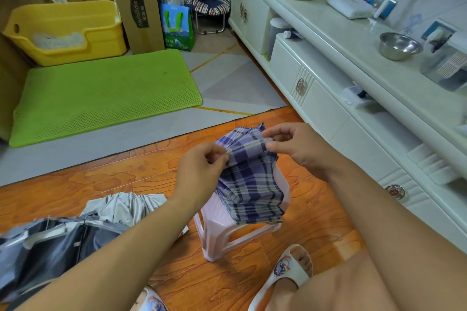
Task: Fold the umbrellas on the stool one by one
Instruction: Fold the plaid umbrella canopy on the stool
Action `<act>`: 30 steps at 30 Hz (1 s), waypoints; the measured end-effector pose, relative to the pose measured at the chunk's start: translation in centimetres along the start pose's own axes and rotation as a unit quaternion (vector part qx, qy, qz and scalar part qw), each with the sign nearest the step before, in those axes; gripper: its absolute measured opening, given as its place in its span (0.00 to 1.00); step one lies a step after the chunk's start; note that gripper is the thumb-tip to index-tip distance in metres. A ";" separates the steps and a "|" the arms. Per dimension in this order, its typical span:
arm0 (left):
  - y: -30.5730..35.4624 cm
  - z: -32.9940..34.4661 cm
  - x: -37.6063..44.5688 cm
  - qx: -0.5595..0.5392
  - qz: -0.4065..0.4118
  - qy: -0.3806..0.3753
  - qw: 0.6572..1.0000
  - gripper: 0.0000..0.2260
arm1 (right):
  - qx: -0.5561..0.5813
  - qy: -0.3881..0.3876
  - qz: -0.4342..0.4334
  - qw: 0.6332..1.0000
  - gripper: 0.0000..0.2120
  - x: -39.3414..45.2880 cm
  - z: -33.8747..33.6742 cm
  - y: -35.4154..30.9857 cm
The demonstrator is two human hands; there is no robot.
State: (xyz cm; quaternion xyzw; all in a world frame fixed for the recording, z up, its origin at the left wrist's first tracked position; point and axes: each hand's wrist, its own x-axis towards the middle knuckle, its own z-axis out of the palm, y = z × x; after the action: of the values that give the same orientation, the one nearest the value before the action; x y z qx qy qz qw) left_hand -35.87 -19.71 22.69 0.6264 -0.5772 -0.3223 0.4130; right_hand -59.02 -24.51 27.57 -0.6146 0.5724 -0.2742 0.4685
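Over the small pink plastic stool (217, 219), the purple plaid fabric umbrella (250, 179) is pinched at ten o'clock by the left hand (202, 166) and two o'clock by the right hand (295, 144), likely so the pleats can be straightened.

Reaching in from 7 o'clock, bare left forearm, left hand (202, 166) at centre with thumb and forefinger pinched together; coming from 4 o'clock, bare right forearm, right hand (295, 145) just toward 2 o'clock of the left, fingertips curled and pinching, knuckles up.
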 end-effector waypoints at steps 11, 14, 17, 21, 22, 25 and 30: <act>-4.4 4.5 -4.4 0.243 0.242 -0.173 0.923 0.03 | -0.374 -0.239 0.087 0.892 0.07 -2.4 0.8 4.7; -5.8 5.1 -5.5 0.295 0.279 -0.220 0.887 0.06 | -0.420 -0.280 0.100 0.858 0.11 -2.6 1.5 5.1; -6.8 5.4 -6.0 0.345 0.285 -0.262 0.855 0.08 | -0.395 -0.153 0.002 0.906 0.12 -1.2 1.9 4.1; -6.6 4.2 -5.2 0.353 0.246 -0.327 0.842 0.12 | -0.368 -0.237 -0.001 0.899 0.22 0.3 3.9 5.2; -6.3 3.5 -4.5 0.339 0.228 -0.316 0.856 0.12 | -0.384 -0.289 0.025 0.877 0.25 0.5 4.4 6.1; -5.7 0.9 -1.3 0.300 0.119 -0.179 0.930 0.11 | -0.417 -0.334 0.063 0.843 0.29 1.0 5.1 7.7; -7.3 -1.2 3.7 0.316 -0.104 -0.185 0.925 0.26 | -0.412 -0.330 0.050 0.848 0.33 0.6 5.4 6.8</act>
State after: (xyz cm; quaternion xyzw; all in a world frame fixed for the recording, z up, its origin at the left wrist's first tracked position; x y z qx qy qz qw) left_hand -30.99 -23.23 17.00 0.7099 -0.6471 -0.2746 0.0439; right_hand -57.20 -23.07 19.20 -0.7758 0.4748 0.2298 0.3464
